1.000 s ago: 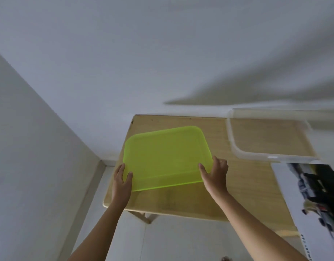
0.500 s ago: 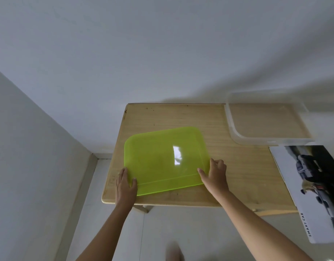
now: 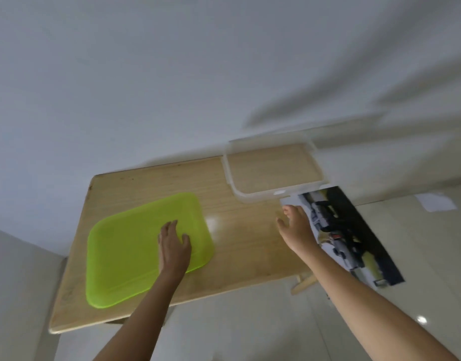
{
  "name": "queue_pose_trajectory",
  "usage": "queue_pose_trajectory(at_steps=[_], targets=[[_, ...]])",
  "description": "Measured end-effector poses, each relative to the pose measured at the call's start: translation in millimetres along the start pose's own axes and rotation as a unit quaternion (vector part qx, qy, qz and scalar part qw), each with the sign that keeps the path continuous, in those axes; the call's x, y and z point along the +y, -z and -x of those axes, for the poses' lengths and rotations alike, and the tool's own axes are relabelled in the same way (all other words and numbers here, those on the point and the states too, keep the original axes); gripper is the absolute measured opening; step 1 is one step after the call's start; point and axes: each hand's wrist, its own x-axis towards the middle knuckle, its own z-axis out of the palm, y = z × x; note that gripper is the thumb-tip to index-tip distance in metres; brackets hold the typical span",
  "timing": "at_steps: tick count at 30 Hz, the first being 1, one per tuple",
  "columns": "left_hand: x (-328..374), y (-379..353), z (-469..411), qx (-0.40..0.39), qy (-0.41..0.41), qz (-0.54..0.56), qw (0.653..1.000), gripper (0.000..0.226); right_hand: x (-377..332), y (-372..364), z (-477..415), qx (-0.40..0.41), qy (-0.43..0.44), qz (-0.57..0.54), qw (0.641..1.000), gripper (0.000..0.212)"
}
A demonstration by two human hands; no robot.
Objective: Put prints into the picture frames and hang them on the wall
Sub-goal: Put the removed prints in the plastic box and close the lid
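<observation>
Lime-green tray, see-thru; clear lid at table's back-right corner, light wood grain; print black/white w/ yellow bits.

Print edge behind right hand
</observation>
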Motion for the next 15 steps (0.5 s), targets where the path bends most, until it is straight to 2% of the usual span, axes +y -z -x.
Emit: queue_pose_trajectory(at_steps=[7, 11, 15], targets=[[123.1, -133.3, 61.1, -0.162, -0.163, 0.025, 0.973, 0.043, 122.7, 103.9, -7.5, 0.029, -0.088, -0.003, 0.996, 0.036], [154.8, -187.6, 94.6, -0.220, -0.192, -0.001, 0.956, 0.047, 172.1, 122.4, -6.3, -0.007, -0.130, 0.015, 0.991, 0.039], [161.7, -212.3, 104.3, -0.236, -0.199, -0.081, 0.948, 0.052, 196.0, 121.8, -11.2, -0.054, -0.168, 0.016, 0.984, 0.042]])
